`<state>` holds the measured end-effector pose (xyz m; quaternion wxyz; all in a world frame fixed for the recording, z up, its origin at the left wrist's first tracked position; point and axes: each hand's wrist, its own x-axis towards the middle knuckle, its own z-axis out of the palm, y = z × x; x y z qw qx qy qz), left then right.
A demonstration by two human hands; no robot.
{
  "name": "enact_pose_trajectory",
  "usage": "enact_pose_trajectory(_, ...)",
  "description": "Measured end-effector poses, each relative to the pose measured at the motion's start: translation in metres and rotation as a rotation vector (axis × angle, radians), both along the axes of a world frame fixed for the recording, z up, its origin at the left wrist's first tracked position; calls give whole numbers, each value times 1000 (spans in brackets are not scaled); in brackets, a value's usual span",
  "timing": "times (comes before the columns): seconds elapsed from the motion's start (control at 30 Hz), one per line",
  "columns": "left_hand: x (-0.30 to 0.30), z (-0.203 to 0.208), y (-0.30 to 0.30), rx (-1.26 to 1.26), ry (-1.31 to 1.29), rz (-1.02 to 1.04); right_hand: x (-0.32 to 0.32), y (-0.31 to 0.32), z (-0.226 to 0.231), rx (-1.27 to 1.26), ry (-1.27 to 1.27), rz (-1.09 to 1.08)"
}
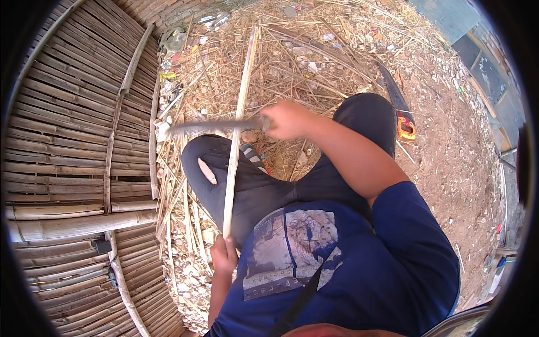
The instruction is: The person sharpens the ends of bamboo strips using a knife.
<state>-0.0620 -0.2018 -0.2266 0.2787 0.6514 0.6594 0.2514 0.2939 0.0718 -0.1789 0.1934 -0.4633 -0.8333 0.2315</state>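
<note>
A long pale bamboo strip (240, 118) runs from near my lap out over the littered ground. My left hand (224, 253) is closed around its near end, beside my left thigh. In my right hand (286, 120) is the handle of a long-bladed knife (216, 127), its blade pointing left. The blade lies across the strip above my left knee; motion blur hides whether its edge touches or cuts in. Both knees are bent apart, and a striped shoe (255, 158) shows between them.
A handsaw (397, 101) with a red and yellow handle lies beyond my right knee. Bamboo splints and shavings (314, 62) cover the ground ahead. A bamboo slat wall (67, 129) stands close on my left. Bare brown dirt (443, 163) stretches to the right.
</note>
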Motion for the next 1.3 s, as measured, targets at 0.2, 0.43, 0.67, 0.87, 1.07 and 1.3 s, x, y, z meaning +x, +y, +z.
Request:
enact_pose_trajectory(0.2, -4, -2, -1, -29, 92, 23, -9, 2, 4, 111, -62, 128)
enact_pose_trajectory(0.43, 2, 4, -1, 0, 83, 20, 28, 39, -11, -19, 294, -407)
enact_pose_trajectory(0.67, -8, -14, -4, 39, 117, 6, -14, -12, 17, 102, -225, 220)
enact_pose_trajectory(0.87, 3, 0, -4, -30, 131, 62, 17, 36, -9, -108, 174, -295)
enact_pose_trajectory(1.07, 7, 2, -3, 27, 145, 50, 22, 32, -6, -70, 163, -291)
enact_pose_trajectory(1.3, -5, -13, -3, 46, 216, 35, -15, -25, 39, 131, -280, 236)
